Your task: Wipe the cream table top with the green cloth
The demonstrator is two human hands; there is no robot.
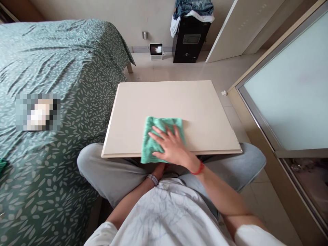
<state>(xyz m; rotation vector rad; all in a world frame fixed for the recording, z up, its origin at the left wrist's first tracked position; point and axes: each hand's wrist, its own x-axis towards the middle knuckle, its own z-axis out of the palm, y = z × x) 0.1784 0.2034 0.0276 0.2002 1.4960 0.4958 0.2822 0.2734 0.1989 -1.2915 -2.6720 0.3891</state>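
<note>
Under my right hand (170, 145) lies a green cloth (151, 136), spread out on the tabletop. The fingers of that hand are stretched and spread, pressing flat on the cloth, and a red band circles the wrist. The cloth hangs slightly past the near edge of the small cream table (184, 102). My left hand (160, 169) rests low in front of my body, below the near table edge. A watch sits on that wrist, and the left fingers are mostly hidden by the table and cloth.
A bed with a green leaf-pattern cover (64, 85) stands at left, with a blurred-out item (38, 114) on it. A small screen device (156, 51) and a black cabinet (188, 41) topped with clothes (193, 7) stand by the wall. A sliding-door cabinet (289, 75) is at right.
</note>
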